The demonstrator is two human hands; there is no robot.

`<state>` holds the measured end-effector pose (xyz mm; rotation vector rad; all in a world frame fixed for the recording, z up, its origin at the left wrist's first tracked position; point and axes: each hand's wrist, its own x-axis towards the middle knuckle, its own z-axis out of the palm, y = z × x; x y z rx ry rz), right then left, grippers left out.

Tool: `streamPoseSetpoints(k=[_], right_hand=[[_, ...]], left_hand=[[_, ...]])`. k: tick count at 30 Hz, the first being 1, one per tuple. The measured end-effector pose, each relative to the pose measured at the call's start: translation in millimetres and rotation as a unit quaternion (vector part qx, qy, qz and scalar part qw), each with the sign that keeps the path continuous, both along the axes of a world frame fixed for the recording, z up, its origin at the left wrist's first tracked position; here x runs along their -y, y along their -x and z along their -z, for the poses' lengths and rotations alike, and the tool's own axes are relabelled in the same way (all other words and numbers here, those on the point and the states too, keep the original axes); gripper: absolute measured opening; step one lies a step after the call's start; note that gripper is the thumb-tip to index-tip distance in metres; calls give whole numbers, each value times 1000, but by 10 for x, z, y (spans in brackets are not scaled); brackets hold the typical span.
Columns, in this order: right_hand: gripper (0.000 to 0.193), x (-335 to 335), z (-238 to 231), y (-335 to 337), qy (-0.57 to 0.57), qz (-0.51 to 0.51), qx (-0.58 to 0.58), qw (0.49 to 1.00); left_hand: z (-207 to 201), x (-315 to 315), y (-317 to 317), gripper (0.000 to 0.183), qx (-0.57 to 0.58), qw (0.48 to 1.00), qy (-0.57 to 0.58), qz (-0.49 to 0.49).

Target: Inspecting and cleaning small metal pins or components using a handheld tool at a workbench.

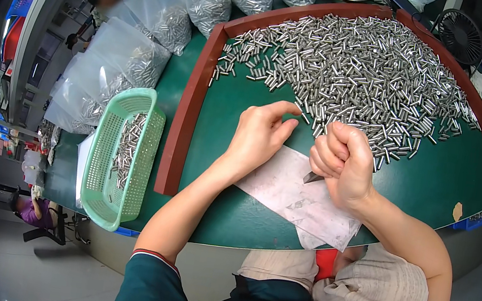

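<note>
From the head view, my left hand (259,138) lies on the green tabletop (437,173) near its front edge, palm down, with the forefinger stretched out so that its tip touches the nearest pins at the rim of the big heap of metal pins (359,68); the other fingers are loosely spread and hold nothing. My right hand (342,162) is just beside it, curled into a tight fist over a small dark metal piece (313,177) whose pointed end sticks out from under the little finger; whether more pins lie inside the fist I cannot tell. Both hands rest over a white sheet of paper (290,198) that lies slantwise at the front edge of the tabletop, its lower corner hanging past the edge. The heap of pins fills the far half of the tabletop and is fenced by a red-brown raised border (187,111) that runs along the left side and round the back. Outside that border, at the left, stands a light green plastic basket (140,154) with a thin line of pins in it. Beyond the basket, toward the far left corner, lie several clear plastic bags (117,63) with more pins. A small black fan (461,35) stands past the far right of the border.
</note>
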<state>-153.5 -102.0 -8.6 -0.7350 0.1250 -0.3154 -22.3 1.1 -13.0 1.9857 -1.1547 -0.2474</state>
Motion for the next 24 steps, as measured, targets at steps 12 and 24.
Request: streamPoseSetpoints(k=[12, 24], right_hand=[[39, 2, -5, -1, 9, 8, -1, 1000], [39, -18, -29, 31, 24, 21, 1, 1000]], left_hand=[[-228, -39, 110, 11, 146, 977, -104, 114], [-94, -320, 420, 9, 12, 988, -123, 92]])
